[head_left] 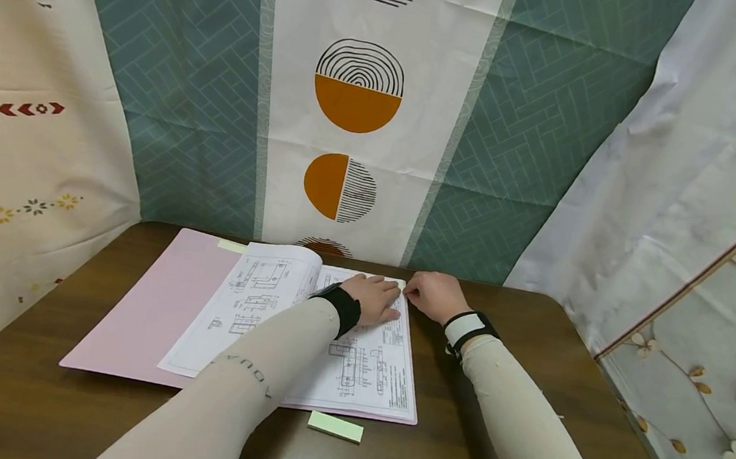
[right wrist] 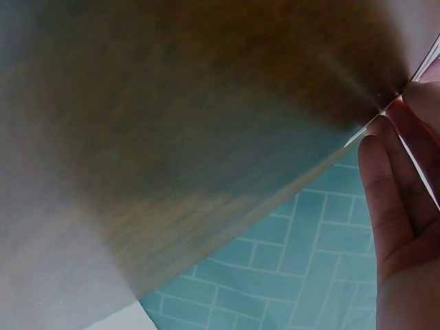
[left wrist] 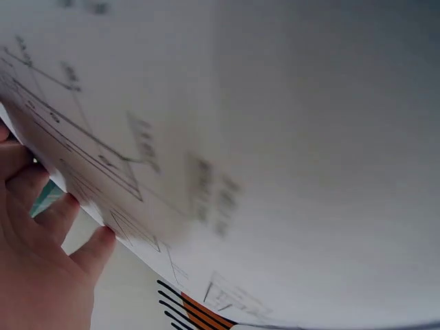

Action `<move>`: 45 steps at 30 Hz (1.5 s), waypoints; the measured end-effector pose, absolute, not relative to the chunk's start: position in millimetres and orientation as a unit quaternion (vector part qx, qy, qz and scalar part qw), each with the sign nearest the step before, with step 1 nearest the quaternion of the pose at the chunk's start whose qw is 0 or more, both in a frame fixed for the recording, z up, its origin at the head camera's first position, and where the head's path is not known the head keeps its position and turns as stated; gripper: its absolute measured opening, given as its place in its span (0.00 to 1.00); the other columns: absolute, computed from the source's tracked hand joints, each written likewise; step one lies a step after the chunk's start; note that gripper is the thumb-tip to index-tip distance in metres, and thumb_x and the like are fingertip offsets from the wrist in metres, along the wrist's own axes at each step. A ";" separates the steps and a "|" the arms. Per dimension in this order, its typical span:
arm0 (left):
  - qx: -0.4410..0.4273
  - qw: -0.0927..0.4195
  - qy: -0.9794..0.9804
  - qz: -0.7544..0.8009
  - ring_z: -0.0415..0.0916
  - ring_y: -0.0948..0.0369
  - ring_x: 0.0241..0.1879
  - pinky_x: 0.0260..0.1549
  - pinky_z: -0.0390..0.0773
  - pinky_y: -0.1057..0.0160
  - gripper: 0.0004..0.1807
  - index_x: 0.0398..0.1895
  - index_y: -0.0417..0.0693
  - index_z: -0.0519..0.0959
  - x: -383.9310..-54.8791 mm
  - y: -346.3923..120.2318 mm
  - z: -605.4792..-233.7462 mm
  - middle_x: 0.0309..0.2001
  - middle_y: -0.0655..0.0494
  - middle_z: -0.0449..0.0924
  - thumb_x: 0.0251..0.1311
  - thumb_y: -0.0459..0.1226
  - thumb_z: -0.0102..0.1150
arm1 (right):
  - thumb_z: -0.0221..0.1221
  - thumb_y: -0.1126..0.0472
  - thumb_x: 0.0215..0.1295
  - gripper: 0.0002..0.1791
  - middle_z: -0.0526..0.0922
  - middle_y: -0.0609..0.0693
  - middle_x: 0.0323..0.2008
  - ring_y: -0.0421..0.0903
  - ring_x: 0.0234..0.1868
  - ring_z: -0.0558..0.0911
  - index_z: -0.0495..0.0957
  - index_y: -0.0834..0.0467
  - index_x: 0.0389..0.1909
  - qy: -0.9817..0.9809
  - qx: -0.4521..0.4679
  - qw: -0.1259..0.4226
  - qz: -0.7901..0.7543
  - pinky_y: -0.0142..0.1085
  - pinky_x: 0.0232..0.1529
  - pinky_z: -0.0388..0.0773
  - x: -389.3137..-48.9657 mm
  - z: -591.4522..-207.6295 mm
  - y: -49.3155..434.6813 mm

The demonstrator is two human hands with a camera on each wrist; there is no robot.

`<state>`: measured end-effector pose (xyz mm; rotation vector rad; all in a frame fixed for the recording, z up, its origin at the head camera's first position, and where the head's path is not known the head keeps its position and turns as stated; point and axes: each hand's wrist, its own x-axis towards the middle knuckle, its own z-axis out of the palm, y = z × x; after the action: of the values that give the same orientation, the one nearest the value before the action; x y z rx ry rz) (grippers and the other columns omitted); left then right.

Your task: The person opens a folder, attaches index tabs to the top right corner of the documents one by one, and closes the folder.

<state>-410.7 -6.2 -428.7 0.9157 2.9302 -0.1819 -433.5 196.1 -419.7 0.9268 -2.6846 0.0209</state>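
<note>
A pink folder (head_left: 134, 310) lies spread on the table, with printed technical drawings inside it. One drawing sheet (head_left: 256, 285) is turned over to the left and bows up near the spine. My left hand (head_left: 371, 300) rests with spread fingers on the right-hand page (head_left: 360, 376); in the left wrist view its fingers (left wrist: 58, 213) lie along the paper. At that page's upper right edge, my right hand (head_left: 436, 295) pinches a small pale sticky note (head_left: 404, 286) between thumb and fingertips. The right wrist view shows these fingers (right wrist: 385, 185) right at the edge of the pages.
A light green sticky-note pad (head_left: 336, 427) sits on the wooden table (head_left: 279, 457) just in front of the folder. Another pale green note (head_left: 231, 246) shows at the folder's top edge. Patterned curtains (head_left: 194, 94) hang behind the table and at both sides.
</note>
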 end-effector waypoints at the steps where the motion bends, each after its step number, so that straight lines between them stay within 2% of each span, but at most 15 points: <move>1: 0.290 0.034 0.955 -0.056 0.54 0.53 0.86 0.81 0.57 0.44 0.39 0.90 0.56 0.60 -414.0 -4.5 -431.1 0.87 0.60 0.58 0.85 0.63 0.42 | 0.74 0.62 0.71 0.06 0.93 0.48 0.45 0.49 0.45 0.91 0.95 0.54 0.45 -0.935 0.322 0.148 0.007 0.46 0.48 0.88 -433.7 -419.8 195.8; 5: 0.259 0.033 0.964 -0.056 0.55 0.54 0.85 0.80 0.60 0.43 0.40 0.89 0.56 0.61 -420.6 -0.4 -435.2 0.87 0.60 0.60 0.84 0.64 0.43 | 0.74 0.62 0.71 0.06 0.93 0.48 0.45 0.48 0.45 0.91 0.95 0.54 0.46 -0.935 0.322 0.146 0.007 0.45 0.47 0.88 -433.9 -420.6 195.3; 15: 0.245 0.003 0.967 -0.070 0.61 0.52 0.83 0.76 0.67 0.45 0.35 0.85 0.52 0.68 -384.9 0.1 -404.5 0.84 0.56 0.65 0.87 0.59 0.45 | 0.73 0.63 0.72 0.06 0.92 0.47 0.45 0.49 0.45 0.91 0.95 0.53 0.46 -0.937 0.317 0.143 0.007 0.46 0.47 0.88 -435.4 -420.4 195.6; 19: 0.271 0.008 0.957 -0.108 0.57 0.53 0.85 0.77 0.66 0.45 0.37 0.88 0.54 0.63 -395.9 1.4 -417.0 0.86 0.58 0.62 0.87 0.62 0.40 | 0.74 0.63 0.71 0.06 0.92 0.48 0.45 0.49 0.45 0.91 0.95 0.54 0.46 -0.938 0.316 0.143 0.010 0.47 0.48 0.88 -435.6 -419.6 195.6; 24: 0.284 0.011 0.953 -0.105 0.59 0.55 0.84 0.76 0.67 0.44 0.38 0.88 0.57 0.63 -412.0 1.8 -431.6 0.85 0.61 0.62 0.85 0.64 0.41 | 0.73 0.63 0.71 0.07 0.92 0.48 0.45 0.49 0.46 0.91 0.95 0.54 0.47 -0.939 0.314 0.139 0.010 0.47 0.48 0.88 -435.5 -420.2 196.5; 29: 0.252 0.024 0.965 -0.070 0.58 0.54 0.84 0.77 0.64 0.42 0.37 0.88 0.57 0.63 -399.5 0.3 -417.5 0.86 0.60 0.62 0.86 0.63 0.42 | 0.73 0.64 0.72 0.07 0.92 0.48 0.46 0.50 0.46 0.91 0.95 0.54 0.47 -0.939 0.318 0.133 0.008 0.46 0.48 0.88 -433.2 -418.8 197.1; 34: 0.223 0.018 0.974 -0.045 0.64 0.52 0.81 0.75 0.68 0.42 0.36 0.85 0.53 0.69 -378.1 2.9 -394.3 0.83 0.56 0.67 0.85 0.61 0.47 | 0.73 0.64 0.71 0.08 0.92 0.48 0.47 0.50 0.48 0.91 0.95 0.54 0.48 -0.943 0.307 0.130 0.009 0.47 0.50 0.87 -432.1 -415.8 198.7; 42: 0.181 0.022 0.980 -0.076 0.69 0.52 0.77 0.73 0.71 0.45 0.36 0.79 0.49 0.76 -391.8 10.7 -410.6 0.77 0.54 0.75 0.83 0.63 0.50 | 0.72 0.64 0.73 0.09 0.92 0.49 0.50 0.50 0.51 0.90 0.94 0.54 0.50 -0.947 0.303 0.104 0.017 0.47 0.53 0.87 -433.4 -417.1 198.1; 45: 0.184 0.009 0.978 -0.098 0.74 0.52 0.72 0.69 0.74 0.48 0.33 0.74 0.50 0.81 -378.3 8.9 -403.5 0.70 0.53 0.81 0.83 0.62 0.51 | 0.71 0.65 0.73 0.10 0.91 0.50 0.51 0.51 0.53 0.90 0.94 0.55 0.51 -0.946 0.308 0.096 0.021 0.47 0.54 0.86 -432.1 -416.0 199.4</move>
<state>-378.3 8.9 -403.5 0.5752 3.0541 -0.3063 -432.1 199.4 -416.0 0.9122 -2.8050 0.0631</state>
